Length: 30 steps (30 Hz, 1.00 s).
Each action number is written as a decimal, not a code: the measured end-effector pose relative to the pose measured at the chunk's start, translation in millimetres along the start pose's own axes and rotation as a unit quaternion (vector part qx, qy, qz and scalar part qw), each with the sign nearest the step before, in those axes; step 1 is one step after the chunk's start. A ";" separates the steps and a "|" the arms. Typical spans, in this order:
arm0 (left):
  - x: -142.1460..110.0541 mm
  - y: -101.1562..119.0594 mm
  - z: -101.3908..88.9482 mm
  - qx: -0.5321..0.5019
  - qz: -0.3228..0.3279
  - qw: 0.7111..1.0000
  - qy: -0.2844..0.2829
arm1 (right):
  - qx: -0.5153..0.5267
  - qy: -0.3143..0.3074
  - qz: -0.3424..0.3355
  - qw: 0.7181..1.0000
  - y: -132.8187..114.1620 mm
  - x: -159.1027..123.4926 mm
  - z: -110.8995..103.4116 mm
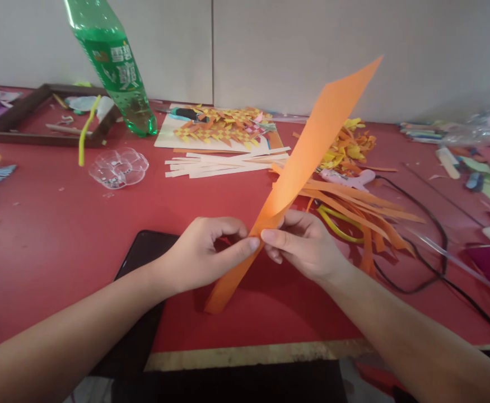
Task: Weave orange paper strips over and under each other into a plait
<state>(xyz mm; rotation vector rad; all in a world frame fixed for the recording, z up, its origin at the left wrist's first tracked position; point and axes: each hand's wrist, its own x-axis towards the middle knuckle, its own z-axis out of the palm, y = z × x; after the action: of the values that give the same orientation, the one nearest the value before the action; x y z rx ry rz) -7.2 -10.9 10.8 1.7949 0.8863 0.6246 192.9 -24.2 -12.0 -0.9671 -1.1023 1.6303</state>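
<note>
Pinches the orange paper (307, 157) in the closed grip of left hand (203, 249) and right hand (312, 246), apparently folded only partway, with orange strips (354, 198) to its right.

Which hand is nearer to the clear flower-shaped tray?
Left: the left hand is right of the tray and closer to the person; the right hand is farther right, past the orange paper.

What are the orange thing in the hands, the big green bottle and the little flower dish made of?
The orange strip looks like matte paper, thin and bending softly. The bottle seems to be shiny, see-through plastic, with a printed label. The flower dish is clear and glossy: probably plastic, though glass is possible.
</note>
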 end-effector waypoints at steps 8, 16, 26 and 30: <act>0.9 1.5 -0.3 0.026 0.014 1.000 -0.011 | 0.017 0.028 0.031 0.999 -3.0 1.1 2.6; -0.1 1.6 -2.1 0.015 0.007 1.000 -0.027 | 0.021 0.048 0.020 0.998 -5.4 2.0 0.3; 1.2 -0.9 0.5 0.022 0.011 0.999 -0.037 | 0.018 0.013 0.034 0.999 1.2 0.4 0.4; 0.8 -0.2 -0.6 0.020 0.006 0.999 -0.047 | 0.010 0.024 0.018 0.999 -0.3 -0.2 -1.6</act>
<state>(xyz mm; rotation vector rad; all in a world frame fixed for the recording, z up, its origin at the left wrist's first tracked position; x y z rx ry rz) -7.2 -9.9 10.8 1.8517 0.8306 0.5272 194.5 -24.0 -12.1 -1.0139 -1.0397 1.6354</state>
